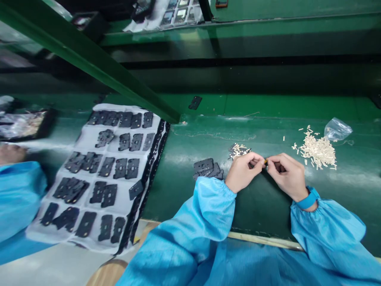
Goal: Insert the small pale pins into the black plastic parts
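My left hand (244, 170) and my right hand (286, 174) meet fingertip to fingertip above the green bench. Between them shows a tiny yellow and dark piece (265, 161), too small to name, pinched by both hands. Left of my left wrist lies a loose stack of black plastic plates (206, 168). Just behind my left hand is a small heap of black and cream strips (238, 150). Beyond my right hand spreads a pile of small cream-coloured pieces (318, 151).
A clear plastic bag (337, 129) lies by the cream pile. To the left, a white-lined tray (119, 149) carries rows of black plates. A green post (127, 85) slants down to the bench. At far left is another person's blue sleeve (20, 194). One black plate (195, 103) lies farther back.
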Demonstrator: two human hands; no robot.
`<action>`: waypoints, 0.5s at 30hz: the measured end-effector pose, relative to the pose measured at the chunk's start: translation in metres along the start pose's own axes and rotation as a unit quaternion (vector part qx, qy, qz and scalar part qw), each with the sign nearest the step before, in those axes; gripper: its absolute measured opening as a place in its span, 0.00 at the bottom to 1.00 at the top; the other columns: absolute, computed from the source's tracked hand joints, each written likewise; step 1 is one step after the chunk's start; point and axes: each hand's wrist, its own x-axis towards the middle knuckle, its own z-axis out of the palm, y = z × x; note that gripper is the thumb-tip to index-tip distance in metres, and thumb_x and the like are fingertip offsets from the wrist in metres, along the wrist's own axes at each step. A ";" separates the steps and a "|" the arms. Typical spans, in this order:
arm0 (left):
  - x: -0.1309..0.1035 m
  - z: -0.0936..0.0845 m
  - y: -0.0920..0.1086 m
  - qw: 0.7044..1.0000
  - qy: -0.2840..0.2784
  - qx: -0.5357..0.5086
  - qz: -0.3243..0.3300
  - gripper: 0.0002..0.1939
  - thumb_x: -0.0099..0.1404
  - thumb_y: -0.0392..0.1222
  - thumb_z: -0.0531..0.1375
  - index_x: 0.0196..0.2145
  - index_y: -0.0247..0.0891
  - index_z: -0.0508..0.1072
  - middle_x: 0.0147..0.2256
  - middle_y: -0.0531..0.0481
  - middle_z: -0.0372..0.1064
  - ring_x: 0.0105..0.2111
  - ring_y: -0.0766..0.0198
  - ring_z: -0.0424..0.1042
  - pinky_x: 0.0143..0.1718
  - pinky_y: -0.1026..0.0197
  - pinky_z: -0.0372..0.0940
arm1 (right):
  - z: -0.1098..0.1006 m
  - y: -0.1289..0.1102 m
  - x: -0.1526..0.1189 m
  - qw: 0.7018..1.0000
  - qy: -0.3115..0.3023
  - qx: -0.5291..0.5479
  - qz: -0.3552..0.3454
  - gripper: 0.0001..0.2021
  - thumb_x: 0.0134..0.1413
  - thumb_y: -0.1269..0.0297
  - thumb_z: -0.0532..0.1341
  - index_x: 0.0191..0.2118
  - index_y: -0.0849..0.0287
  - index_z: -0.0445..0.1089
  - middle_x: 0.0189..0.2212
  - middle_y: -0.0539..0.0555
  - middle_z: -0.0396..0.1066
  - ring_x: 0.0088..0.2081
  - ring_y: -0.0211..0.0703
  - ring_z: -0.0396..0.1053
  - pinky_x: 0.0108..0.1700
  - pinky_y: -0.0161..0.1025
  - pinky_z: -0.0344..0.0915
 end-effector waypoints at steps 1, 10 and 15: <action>0.000 0.000 0.000 1.000 0.002 0.008 0.008 0.06 0.66 0.39 0.61 0.35 0.34 0.77 0.32 0.49 0.78 0.32 0.68 0.76 0.34 0.67 0.68 | -0.001 0.001 0.001 1.000 0.012 -0.005 0.023 0.05 0.64 0.70 0.61 0.36 0.59 0.74 0.28 0.51 0.71 0.25 0.35 0.64 0.28 0.35 0.60; 0.004 -0.011 0.000 0.967 0.088 0.122 0.205 0.04 0.72 0.38 0.62 0.39 0.35 0.78 0.36 0.49 0.78 0.35 0.68 0.75 0.36 0.66 0.68 | -0.009 0.018 0.006 0.991 -0.018 0.024 0.129 0.11 0.64 0.58 0.64 0.35 0.60 0.73 0.26 0.51 0.66 0.26 0.36 0.60 0.30 0.37 0.57; 0.003 -0.020 0.005 0.866 0.128 0.260 0.408 0.03 0.70 0.39 0.66 0.40 0.38 0.78 0.40 0.48 0.78 0.41 0.65 0.76 0.46 0.64 0.68 | -0.012 0.009 0.008 0.906 -0.157 0.278 0.276 0.18 0.62 0.48 0.66 0.40 0.61 0.72 0.27 0.51 0.65 0.25 0.34 0.56 0.26 0.35 0.53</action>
